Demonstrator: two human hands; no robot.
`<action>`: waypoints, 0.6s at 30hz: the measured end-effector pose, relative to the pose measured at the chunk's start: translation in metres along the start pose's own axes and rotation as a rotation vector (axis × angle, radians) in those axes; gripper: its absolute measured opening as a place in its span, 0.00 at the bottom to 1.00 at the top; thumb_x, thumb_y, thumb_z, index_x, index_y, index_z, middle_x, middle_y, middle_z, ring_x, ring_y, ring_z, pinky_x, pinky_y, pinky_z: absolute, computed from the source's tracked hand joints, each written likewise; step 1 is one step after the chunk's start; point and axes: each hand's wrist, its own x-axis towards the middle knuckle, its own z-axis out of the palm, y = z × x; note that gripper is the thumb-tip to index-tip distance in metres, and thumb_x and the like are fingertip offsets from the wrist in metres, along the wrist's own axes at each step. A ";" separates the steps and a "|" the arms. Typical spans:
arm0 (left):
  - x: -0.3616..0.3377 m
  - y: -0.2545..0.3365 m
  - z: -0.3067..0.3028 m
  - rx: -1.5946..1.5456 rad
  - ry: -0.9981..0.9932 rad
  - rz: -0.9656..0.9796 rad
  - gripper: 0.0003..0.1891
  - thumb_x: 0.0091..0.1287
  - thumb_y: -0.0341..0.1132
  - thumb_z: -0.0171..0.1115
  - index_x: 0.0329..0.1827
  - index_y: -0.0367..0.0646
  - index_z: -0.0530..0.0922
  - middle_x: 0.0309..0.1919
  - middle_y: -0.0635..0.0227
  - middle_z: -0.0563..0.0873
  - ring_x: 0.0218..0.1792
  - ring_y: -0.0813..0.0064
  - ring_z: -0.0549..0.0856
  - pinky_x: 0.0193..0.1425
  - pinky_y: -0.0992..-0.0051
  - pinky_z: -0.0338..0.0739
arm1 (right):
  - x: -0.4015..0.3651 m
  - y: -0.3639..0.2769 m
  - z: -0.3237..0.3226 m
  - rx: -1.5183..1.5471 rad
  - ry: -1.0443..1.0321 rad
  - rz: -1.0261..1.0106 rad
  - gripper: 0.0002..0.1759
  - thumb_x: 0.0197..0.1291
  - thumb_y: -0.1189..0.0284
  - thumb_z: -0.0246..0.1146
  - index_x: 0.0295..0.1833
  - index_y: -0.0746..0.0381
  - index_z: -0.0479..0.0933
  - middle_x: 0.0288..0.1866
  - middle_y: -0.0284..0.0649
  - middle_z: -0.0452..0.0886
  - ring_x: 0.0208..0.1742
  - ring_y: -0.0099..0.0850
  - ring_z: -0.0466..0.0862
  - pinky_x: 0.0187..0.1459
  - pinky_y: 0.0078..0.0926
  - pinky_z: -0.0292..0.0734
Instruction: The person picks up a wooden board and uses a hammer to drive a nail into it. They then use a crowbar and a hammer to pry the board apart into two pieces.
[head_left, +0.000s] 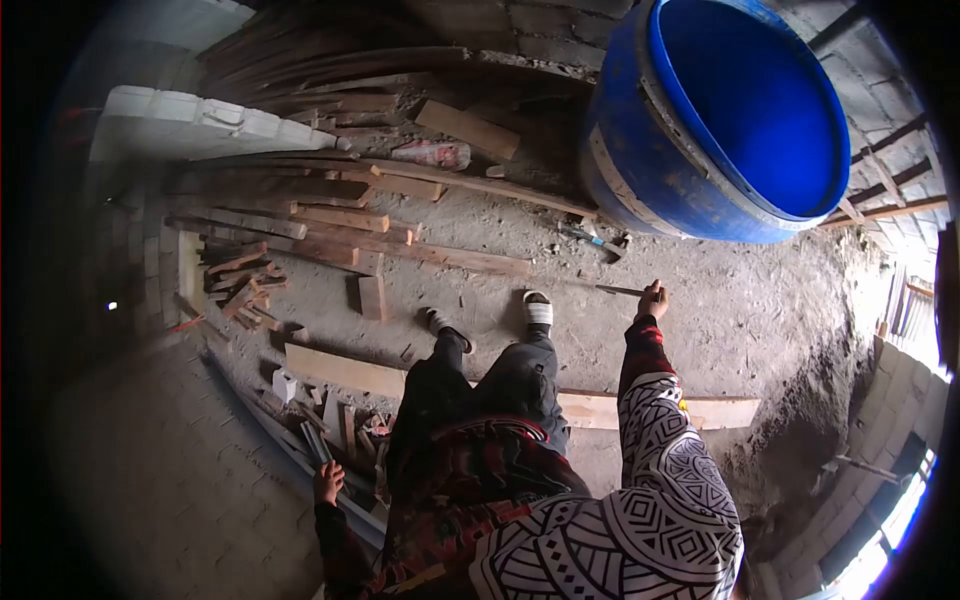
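Observation:
My right hand (653, 300) is stretched out over the floor, closed around a thin dark stick-like tool (622, 291) that points left. Low on the left, my left hand (329, 482) has its fingers curled at the lower end of a grey bar-like piece (316, 441), above scrap wood. Beyond my right hand a hammer (600, 242) with a blue part on its handle lies on the dusty floor. Behind my right forearm, a long pale board (725, 412) lies flat; another pale board (345, 369) lies left of my legs.
A large blue barrel (625, 130) stands at the upper right. Timber lengths (450, 257) and short offcuts (245, 285) litter the floor ahead and left. A crumpled plastic bag (432, 153) lies among them. Block walls (865, 505) border the right side.

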 end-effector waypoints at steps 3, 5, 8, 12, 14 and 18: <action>-0.022 0.029 0.015 0.084 -0.058 0.086 0.36 0.67 0.63 0.58 0.67 0.43 0.70 0.58 0.61 0.81 0.58 0.64 0.81 0.59 0.62 0.72 | 0.005 0.002 0.013 -0.321 -0.022 0.007 0.23 0.67 0.52 0.61 0.34 0.62 0.81 0.29 0.38 0.85 0.34 0.28 0.82 0.42 0.29 0.76; -0.030 0.045 0.012 0.077 -0.066 0.112 0.36 0.67 0.63 0.57 0.67 0.43 0.70 0.58 0.60 0.81 0.58 0.64 0.81 0.59 0.61 0.72 | 0.016 0.010 0.020 -0.364 0.021 0.007 0.26 0.66 0.47 0.59 0.40 0.61 0.85 0.33 0.40 0.88 0.38 0.31 0.86 0.44 0.32 0.77; -0.055 0.075 0.006 0.126 -0.057 0.161 0.36 0.69 0.62 0.54 0.70 0.42 0.67 0.61 0.58 0.77 0.62 0.61 0.77 0.65 0.56 0.69 | 0.049 0.027 0.020 -0.400 -0.071 0.026 0.27 0.67 0.47 0.57 0.44 0.61 0.85 0.34 0.40 0.88 0.39 0.33 0.87 0.45 0.33 0.78; -0.061 0.082 -0.001 0.128 -0.018 0.157 0.34 0.72 0.59 0.51 0.72 0.42 0.64 0.65 0.56 0.74 0.65 0.58 0.75 0.71 0.52 0.67 | 0.082 0.035 0.006 -0.445 -0.146 0.209 0.26 0.63 0.47 0.60 0.43 0.61 0.85 0.34 0.38 0.86 0.31 0.31 0.82 0.32 0.32 0.74; -0.063 0.085 0.001 0.163 -0.028 0.142 0.34 0.73 0.58 0.50 0.72 0.43 0.64 0.65 0.56 0.74 0.64 0.58 0.75 0.71 0.52 0.67 | 0.083 0.019 0.001 -0.394 -0.206 0.266 0.24 0.60 0.47 0.62 0.41 0.58 0.85 0.29 0.33 0.81 0.24 0.27 0.77 0.23 0.30 0.71; -0.064 0.084 0.014 0.262 -0.047 0.105 0.32 0.73 0.58 0.50 0.71 0.43 0.66 0.63 0.57 0.76 0.64 0.59 0.76 0.70 0.52 0.68 | 0.089 0.003 -0.004 -0.421 -0.265 0.343 0.22 0.60 0.47 0.63 0.39 0.55 0.85 0.27 0.29 0.78 0.28 0.26 0.77 0.28 0.33 0.74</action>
